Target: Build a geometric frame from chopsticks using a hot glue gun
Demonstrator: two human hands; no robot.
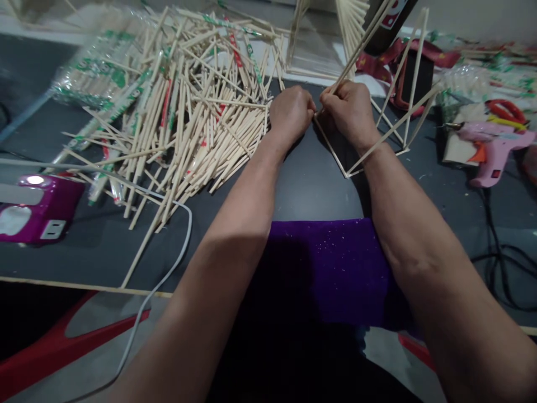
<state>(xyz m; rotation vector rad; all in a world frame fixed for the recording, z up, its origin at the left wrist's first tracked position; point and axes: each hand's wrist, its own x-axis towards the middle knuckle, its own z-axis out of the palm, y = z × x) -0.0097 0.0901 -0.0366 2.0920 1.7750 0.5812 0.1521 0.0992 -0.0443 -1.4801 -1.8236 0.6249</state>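
Observation:
My left hand (290, 113) and my right hand (350, 110) are both closed and meet at one corner joint of a frame made of thin wooden sticks (396, 126). The frame's sticks rise up and to the right from the joint, and others run down along the dark table (306, 179) to a corner near my right wrist. A big loose pile of wooden chopsticks (188, 112), some in paper sleeves, lies just left of my left hand.
A pink glue gun (493, 148) with a black cord lies at the right, red-handled scissors (503, 109) behind it. A purple power strip (37, 207) with a white cable sits at the left edge. Purple cloth (331, 268) covers the table's front. Another stick structure (323, 39) stands behind.

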